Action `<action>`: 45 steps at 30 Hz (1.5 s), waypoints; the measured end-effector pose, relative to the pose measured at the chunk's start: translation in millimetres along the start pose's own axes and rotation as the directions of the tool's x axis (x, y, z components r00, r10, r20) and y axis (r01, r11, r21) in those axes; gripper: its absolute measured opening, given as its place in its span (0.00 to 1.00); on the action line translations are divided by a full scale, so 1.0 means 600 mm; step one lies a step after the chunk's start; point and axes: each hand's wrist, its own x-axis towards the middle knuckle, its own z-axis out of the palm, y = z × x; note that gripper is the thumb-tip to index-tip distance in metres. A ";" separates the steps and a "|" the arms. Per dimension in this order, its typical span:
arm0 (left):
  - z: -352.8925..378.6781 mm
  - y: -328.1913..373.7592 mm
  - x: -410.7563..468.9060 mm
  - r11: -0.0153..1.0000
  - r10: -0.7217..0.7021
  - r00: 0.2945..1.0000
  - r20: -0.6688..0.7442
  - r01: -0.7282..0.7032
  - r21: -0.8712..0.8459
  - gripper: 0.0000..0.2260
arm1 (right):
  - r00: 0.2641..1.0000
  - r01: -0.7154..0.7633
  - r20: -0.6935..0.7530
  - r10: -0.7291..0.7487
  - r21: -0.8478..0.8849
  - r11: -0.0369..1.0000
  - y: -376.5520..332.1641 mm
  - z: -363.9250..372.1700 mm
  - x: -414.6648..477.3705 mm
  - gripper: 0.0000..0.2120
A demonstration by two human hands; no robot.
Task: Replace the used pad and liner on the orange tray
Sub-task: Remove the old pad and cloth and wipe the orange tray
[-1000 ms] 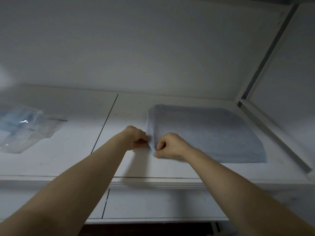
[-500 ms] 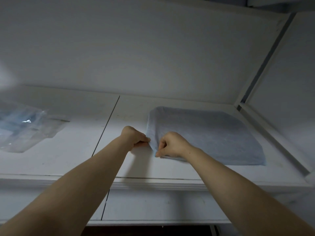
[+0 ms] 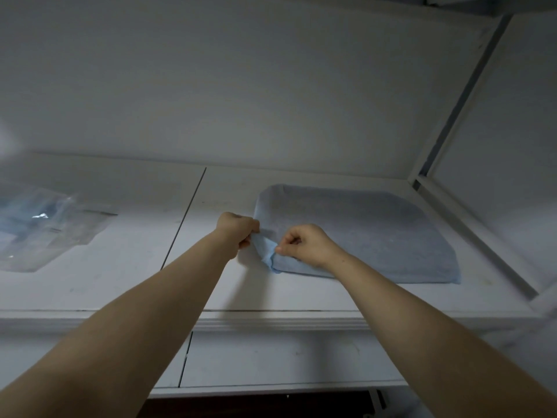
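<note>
Two pinch grips mid-frame: left hand (image 3: 238,232) pinches the lifted corner of the blue sheet (image 3: 265,247), right hand (image 3: 304,245) nips the edge of the stack (image 3: 376,236); peeling slowly should free one layer only.

Left hand (image 3: 237,233) and right hand (image 3: 306,244) curled, pinching

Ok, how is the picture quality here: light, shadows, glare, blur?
Head view: dim, bluish light; the left hand throws a soft shadow on the white shelf; a small glare spot on the clear plastic bag; a pale blur at the far left edge; wide-angle stretch toward the corners; the right hand and blue pad look sharp.
</note>
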 end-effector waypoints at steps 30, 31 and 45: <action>-0.014 0.005 -0.002 0.990 0.067 0.992 0.104 -0.079 0.116 0.10 | 0.986 0.162 0.081 -0.142 -0.603 0.781 -0.008 0.028 -0.027 0.37; -0.013 0.006 -0.003 0.987 0.084 0.992 0.099 -0.096 0.128 0.12 | 0.985 0.168 0.077 -0.153 -0.616 0.770 -0.008 0.031 -0.026 0.34; -0.027 0.042 -0.024 0.971 0.045 0.980 0.194 -0.088 0.222 0.17 | 0.989 0.123 -0.058 -0.137 -0.194 0.973 0.001 0.002 -0.008 0.10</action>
